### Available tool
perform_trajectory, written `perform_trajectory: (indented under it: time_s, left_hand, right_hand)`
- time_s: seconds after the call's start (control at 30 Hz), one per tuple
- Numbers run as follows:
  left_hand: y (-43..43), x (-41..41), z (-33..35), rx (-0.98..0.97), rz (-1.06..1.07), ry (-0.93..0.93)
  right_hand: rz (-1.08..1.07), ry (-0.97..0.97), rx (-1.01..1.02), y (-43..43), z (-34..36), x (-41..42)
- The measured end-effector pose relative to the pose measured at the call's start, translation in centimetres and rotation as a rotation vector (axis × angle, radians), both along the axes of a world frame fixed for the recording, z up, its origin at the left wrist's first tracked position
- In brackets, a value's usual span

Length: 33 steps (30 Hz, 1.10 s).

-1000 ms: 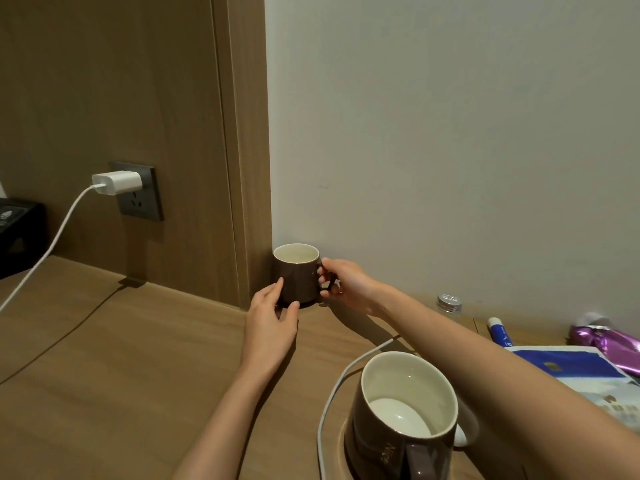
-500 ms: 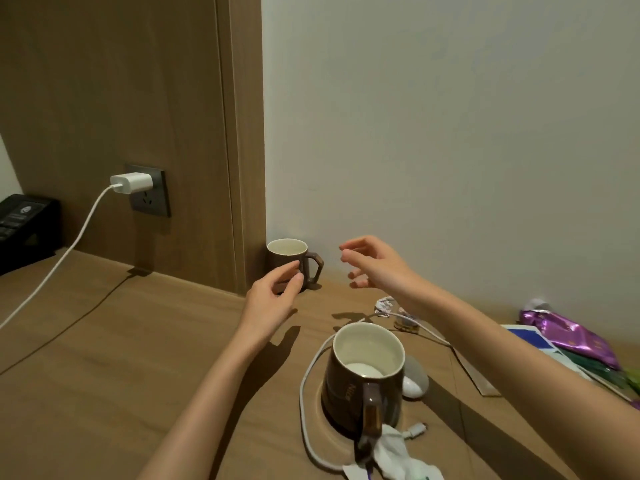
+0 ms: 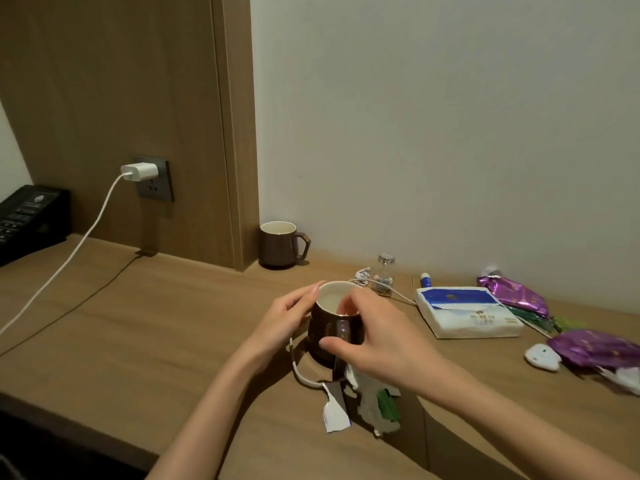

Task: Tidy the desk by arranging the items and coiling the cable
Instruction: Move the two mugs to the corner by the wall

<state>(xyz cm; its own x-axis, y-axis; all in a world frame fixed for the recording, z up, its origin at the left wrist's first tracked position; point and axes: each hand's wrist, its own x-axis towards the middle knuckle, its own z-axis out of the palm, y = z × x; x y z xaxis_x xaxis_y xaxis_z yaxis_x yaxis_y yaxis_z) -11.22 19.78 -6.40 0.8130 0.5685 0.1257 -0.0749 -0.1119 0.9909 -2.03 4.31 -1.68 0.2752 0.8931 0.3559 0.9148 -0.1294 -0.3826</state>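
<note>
Nearby, cable (image 3: 297, 371) loops round mug (image 3: 328, 331); torn wrappers (image 3: 372, 405) beside.

The desktop (image 3: 138, 323) and the wall panel (image 3: 104, 81) behind its back-left corner showed matt wood grain, beside a matt painted wall (image 3: 450, 133). The front mug (image 3: 329, 332) was glossy dark-brown ceramic with a smooth white inside, and the back mug (image 3: 278, 245) at the back edge had a duller brown glaze. Toward the right edge lay shiny purple foil wrappers (image 3: 512, 296), a tissue pack (image 3: 467, 313) in soft plastic film and a clear glass bottle (image 3: 384, 271) with a metal cap; the charger (image 3: 140, 172) and cable (image 3: 69, 258) were smooth white plastic.
</note>
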Motion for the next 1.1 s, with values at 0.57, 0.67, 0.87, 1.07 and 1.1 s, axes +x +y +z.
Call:
perform_trajectory:
  time_s: [0.57,0.67,0.87,1.07,1.1]
  left_hand:
    - [-1.2,-0.7,-0.6,0.177,0.044,0.038]
    - [-1.1,-0.6,-0.9,0.177,0.028,0.036]
    - [-1.1,-0.4,-1.2,0.181,0.066,-0.004]
    - [-1.0,-0.3,-0.6,0.183,0.203,-0.132]
    - [-0.6,-0.4,-0.4,0.187,0.233,-0.156]
  right_hand:
    - [-0.065,0.382,0.068,-2.1,-1.7,4.1]
    - [-0.043,0.406,-0.01,-2.1,-1.7,4.4]
    - [0.068,0.641,-0.093,-2.0,-1.6,3.8]
    - [0.098,0.579,0.035,-0.6,-0.5,4.0]
    - [0.111,0.567,0.053,-0.1,-0.1,4.0]
